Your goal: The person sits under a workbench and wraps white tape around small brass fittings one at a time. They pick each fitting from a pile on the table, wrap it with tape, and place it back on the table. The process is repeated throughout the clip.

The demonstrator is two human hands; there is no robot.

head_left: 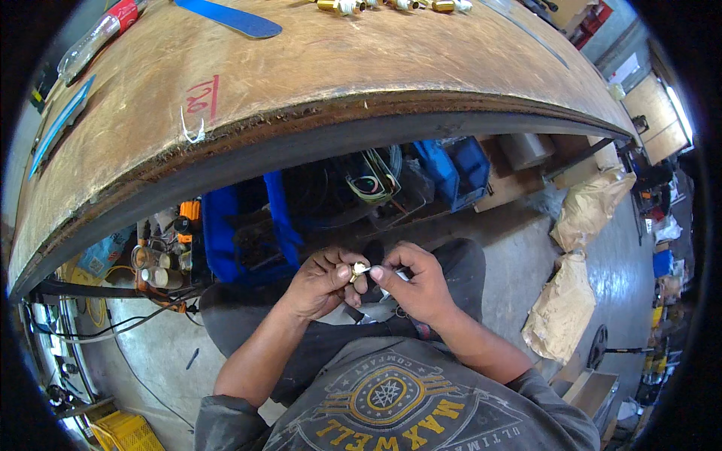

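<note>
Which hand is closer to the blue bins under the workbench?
Left. The left hand lies just beside the blue bins; the right hand is farther to their right.

— What sort of place are you sitting in?

— A workshop; at twelve o'clock you face a worn plywood workbench (361,68) with a scuffed, chipped edge; brass fittings (391,5) lie along its far side, a blue strip (229,16) near eleven o'clock.

— And beneath it?

— Blue bins (451,169) and tangled wires (368,180) crowd the space under the bench; cables (113,323) trail over the bare concrete floor (519,255) at nine o'clock; crumpled brown paper sacks (575,263) slump at three o'clock; a yellow crate (124,432) sits at seven o'clock.
</note>
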